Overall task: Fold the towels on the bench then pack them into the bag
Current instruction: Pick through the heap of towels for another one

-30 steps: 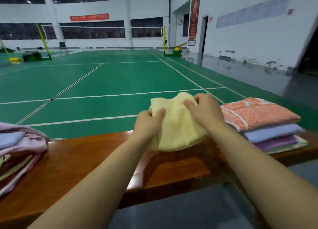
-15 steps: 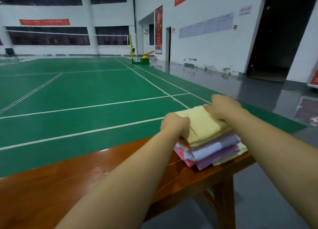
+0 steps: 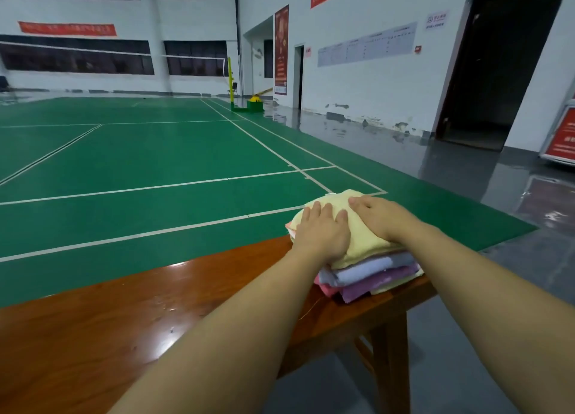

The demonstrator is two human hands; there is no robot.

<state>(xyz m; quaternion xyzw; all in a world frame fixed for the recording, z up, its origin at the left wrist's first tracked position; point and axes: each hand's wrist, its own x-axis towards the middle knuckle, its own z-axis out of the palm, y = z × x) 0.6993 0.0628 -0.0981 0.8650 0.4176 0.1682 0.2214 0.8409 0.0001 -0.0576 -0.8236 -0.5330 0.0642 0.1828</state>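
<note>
The folded pale-yellow terry towel, gripped half a second ago, is now pressed flat onto the stack of folded towels at the 3 o'clock end of the glossy brown wooden bench by the left hand and right hand, fingers released and extended, so this fold is judged complete, with packing still outstanding.

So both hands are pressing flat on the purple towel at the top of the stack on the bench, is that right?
Not quite: the top towel is yellow, not purple. The head view shows the left hand and right hand flat on the yellow towel; the purple towel lies lower in the stack on the bench.

L hand: flat, fingers straight | R hand: flat, prob. palm-down | both arms extended fwd
</note>
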